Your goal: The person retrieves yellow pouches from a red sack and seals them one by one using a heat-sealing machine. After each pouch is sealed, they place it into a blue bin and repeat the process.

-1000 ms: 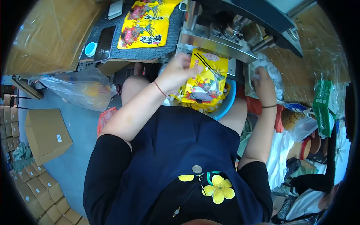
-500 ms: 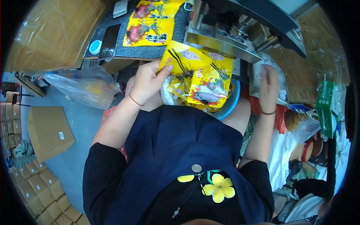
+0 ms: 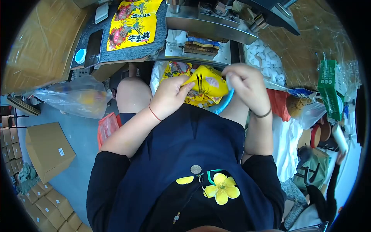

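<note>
My left hand (image 3: 170, 94) is closed on the left end of a yellow printed pouch (image 3: 210, 82), held over my lap. At the pouch's other end is my right hand (image 3: 249, 88), its thumb and fingers pinched on a small white plastic piece (image 3: 229, 82) right at the pouch's edge. Below lies a blue tub (image 3: 225, 103) between my knees, with more yellow pouches (image 3: 200, 101) in it, partly hidden by my hands. Just beyond the pouch stands a metal press (image 3: 210, 25) over a base with a die block (image 3: 201, 48).
A tray of small white plastic pieces (image 3: 266, 62) sits right of the press. On the dark worktop (image 3: 156, 47) lie flat yellow pouches (image 3: 131, 33), a phone (image 3: 94, 48) and a blue-white cap (image 3: 80, 56). Cardboard boxes (image 3: 50, 150) stand on the left floor; a green box (image 3: 328, 89) is at right.
My right hand has come left from the tray to the pouch's edge, now with a white piece in it. My left hand has moved the pouch lower and to the right. The view has shifted.
</note>
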### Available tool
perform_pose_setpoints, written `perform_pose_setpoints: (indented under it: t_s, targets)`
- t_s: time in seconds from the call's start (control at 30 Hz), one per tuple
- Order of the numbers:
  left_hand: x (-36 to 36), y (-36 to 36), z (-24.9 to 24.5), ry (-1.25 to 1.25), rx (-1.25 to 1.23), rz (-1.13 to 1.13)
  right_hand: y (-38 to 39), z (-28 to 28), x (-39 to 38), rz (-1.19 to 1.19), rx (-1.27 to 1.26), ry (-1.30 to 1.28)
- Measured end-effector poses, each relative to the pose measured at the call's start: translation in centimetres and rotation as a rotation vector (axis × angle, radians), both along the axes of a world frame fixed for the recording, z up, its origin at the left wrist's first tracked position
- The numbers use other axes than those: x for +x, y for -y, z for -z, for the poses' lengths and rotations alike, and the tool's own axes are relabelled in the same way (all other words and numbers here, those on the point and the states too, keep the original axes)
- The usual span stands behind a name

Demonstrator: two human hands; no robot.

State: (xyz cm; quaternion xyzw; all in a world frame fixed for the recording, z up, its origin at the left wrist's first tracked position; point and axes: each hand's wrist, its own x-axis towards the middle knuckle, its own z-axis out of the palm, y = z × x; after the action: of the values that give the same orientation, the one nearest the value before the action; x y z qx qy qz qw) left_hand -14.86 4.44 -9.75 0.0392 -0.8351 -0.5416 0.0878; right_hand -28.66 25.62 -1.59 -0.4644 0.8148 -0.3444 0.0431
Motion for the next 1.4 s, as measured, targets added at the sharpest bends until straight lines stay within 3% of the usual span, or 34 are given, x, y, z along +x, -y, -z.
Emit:
perform_pose_setpoints:
  t_s: [0.1, 0.2, 0.23, 0.33, 0.37, 0.47, 0.67, 0.73, 0.87, 0.9, 1.0, 1.07, 1.17, 1.4]
  targets:
    - [-0.1, -0.1, 0.9, -0.010, 0.039, -0.032, -0.4, -1.0, 0.5, 0.148, -0.281, 0.201]
    - [-0.1, -0.4, 0.5, 0.002, 0.079, -0.014, -0.5, -0.4, 0.8, 0.081, -0.238, 0.342]
    - [-0.2, -0.6, 0.7, -0.029, 0.111, -0.008, -1.0, -1.1, 0.9, 0.068, -0.083, 0.361]
    - [-0.4, -1.1, 2.4, -0.036, 0.200, -0.005, -0.6, 0.8, 0.2, -0.074, -0.023, -0.020]
    - [-0.5, -1.2, 2.5, -0.025, 0.227, -0.002, -0.3, 1.2, 0.2, -0.009, -0.155, 0.020]
    - [-0.4, -1.4, 2.1, 0.063, 0.239, 0.012, 0.2, 0.8, 0.8, 0.198, -0.528, 0.461]
    - [0.0, -2.6, 1.3, 0.137, 0.581, 0.069, 0.4, 1.2, 0.5, 0.068, -0.203, 0.033]
    - [0.0, -3.2, 0.7, 0.249, 0.789, 0.192, 0.0, 0.7, -0.5, 0.012, -0.077, -0.173]
    - [-0.2, -3.3, 0.7, 0.381, 0.916, 0.290, -0.3, -0.4, -1.1, -0.130, 0.077, 0.180]
    - [-0.3, -3.2, 0.6, 0.377, 0.975, 0.320, -0.3, 0.0, -1.6, -0.170, 0.019, 0.101]
    - [-0.5, -3.0, 0.5, 0.372, 0.954, 0.305, -1.5, 0.5, -2.8, 0.140, -0.003, -0.124]
    - [-1.2, -2.5, 1.2, 0.342, 1.025, 0.221, -4.0, 1.2, -6.2, 0.344, 0.170, -0.417]
    - [-3.0, -1.0, 0.6, 0.258, 1.096, 0.141, -6.8, 4.0, -8.9, 0.456, 0.513, -0.349]
    - [-6.2, 1.7, -0.2, 0.249, 1.127, 0.034, -6.4, 6.0, -9.1, 0.511, 0.328, -0.361]
